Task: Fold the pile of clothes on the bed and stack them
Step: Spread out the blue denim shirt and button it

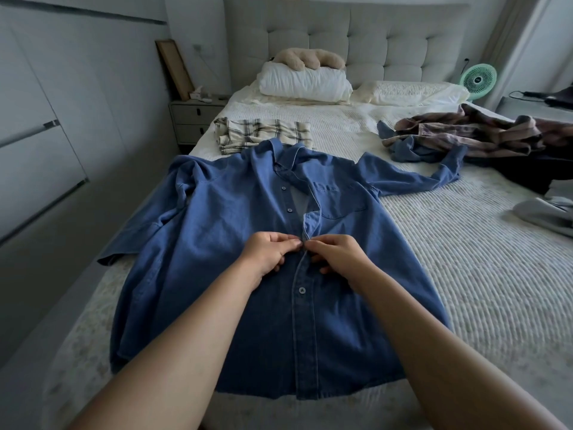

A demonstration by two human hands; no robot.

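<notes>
Centre: denim shirt (248, 243) spread flat; my left hand (268, 254) and right hand (336, 256) pinch its placket, buttoning. One plaid garment (263, 135) folded at 12 o'clock; unfolded pile (480, 135) at 2 o'clock remains.

A bed (465, 274) with a ribbed pale cover is carrying a blue denim shirt (232, 243) spread flat at centre, a folded plaid garment (263, 133) lying at twelve o'clock, a heap of clothes (480, 135) sitting at two o'clock, and pillows (305, 83) resting against the headboard.
</notes>
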